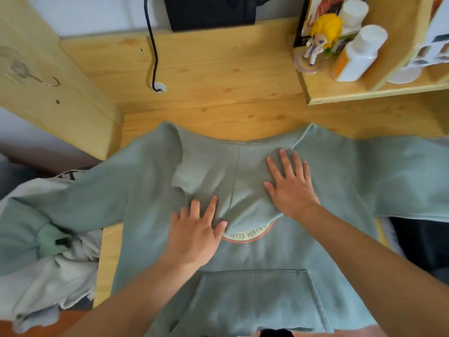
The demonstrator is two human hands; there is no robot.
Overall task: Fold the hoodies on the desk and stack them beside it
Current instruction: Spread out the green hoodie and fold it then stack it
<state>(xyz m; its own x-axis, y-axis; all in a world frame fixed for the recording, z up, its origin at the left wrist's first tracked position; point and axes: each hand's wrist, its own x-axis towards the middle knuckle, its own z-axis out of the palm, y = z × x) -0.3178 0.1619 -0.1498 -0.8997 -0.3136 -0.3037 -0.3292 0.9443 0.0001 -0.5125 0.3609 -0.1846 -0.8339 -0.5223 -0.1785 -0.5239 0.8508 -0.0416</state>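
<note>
Hoodie (279, 251), sage green, lies front up across the near part of the desk (218, 76), its hem at the near edge and its hood (218, 171) folded down over the chest, covering most of a round printed logo (245, 235). Both sleeves spread past the desk's side edges; the left one drapes onto a pale grey garment (48, 276) heaped beside the left edge, possibly another hoodie, though its shape is hard to make out. The left hand (194, 235) rests flat on the hood's near left part, fingers straight and spread, gripping nothing. The right hand (289, 183) presses flat on the hood's right side, fingers splayed wide, likewise holding nothing. A black cable (153, 45) runs down into a hole near the far edge. On a shelf (364, 93) at the far right corner stand a yellow-haired figurine (320, 37) and two white bottles (359, 54).
</note>
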